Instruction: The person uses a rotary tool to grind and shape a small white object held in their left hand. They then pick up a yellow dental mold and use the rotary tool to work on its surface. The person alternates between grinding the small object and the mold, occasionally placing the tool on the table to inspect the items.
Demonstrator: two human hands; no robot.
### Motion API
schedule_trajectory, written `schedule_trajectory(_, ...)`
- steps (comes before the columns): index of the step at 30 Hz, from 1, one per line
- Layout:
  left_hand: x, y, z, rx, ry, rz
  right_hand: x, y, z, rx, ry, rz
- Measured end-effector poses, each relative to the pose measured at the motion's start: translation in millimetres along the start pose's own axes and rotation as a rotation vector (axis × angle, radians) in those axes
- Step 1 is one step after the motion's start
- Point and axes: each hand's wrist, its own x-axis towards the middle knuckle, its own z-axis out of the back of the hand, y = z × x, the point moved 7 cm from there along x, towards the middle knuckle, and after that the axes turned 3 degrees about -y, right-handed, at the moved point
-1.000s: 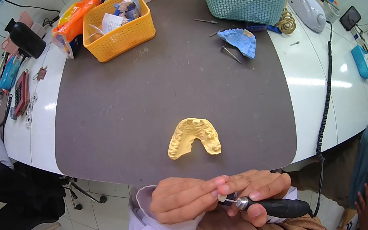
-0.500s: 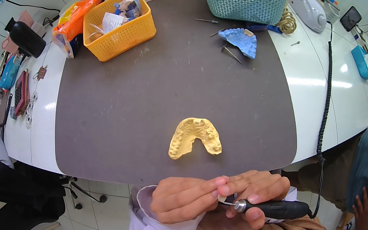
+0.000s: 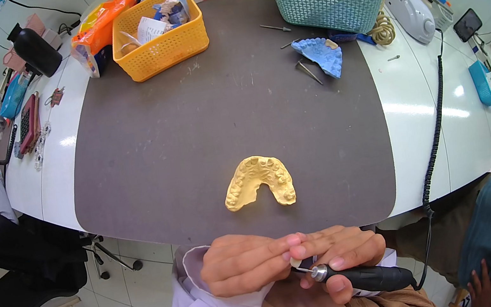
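Close to my body, below the bench's front edge, my left hand [image 3: 240, 263] pinches a small off-white tooth-shaped piece [image 3: 295, 262] at its fingertips. My right hand [image 3: 353, 245] is wrapped round a black dental handpiece [image 3: 374, 279] with a silver collar. Its thin bur points left at the small piece; whether the two touch is too small to tell. The fingertips of both hands meet just above the piece. On the dark mat ahead lies a yellow horseshoe-shaped dental cast [image 3: 243, 187], teeth facing up.
A blue dental cast [image 3: 321, 58] lies at the back right beside loose burs [image 3: 310, 72]. Behind stand a yellow basket [image 3: 162, 51] and a teal basket [image 3: 327, 2]. The handpiece's coiled cord [image 3: 434, 149] runs up the right side to a white control unit [image 3: 410, 15]. Other people sit left and right.
My hands hold almost the same pose, with the handpiece and the small piece barely shifted. At the right, the other person's hand has moved slightly down and left.
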Motion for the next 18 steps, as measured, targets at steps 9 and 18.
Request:
schedule_trajectory(9, 1.0, 3.0, 0.1, 0.088, 0.036, 0.045, -7.2, 5.3, 18.0, -0.115, -0.187, 0.138)
schedule_trajectory(18, 2.0, 8.6, -4.4, 0.267, 0.038, 0.315, 23.5, 36.2, 91.9, -0.258, -0.556, -0.086)
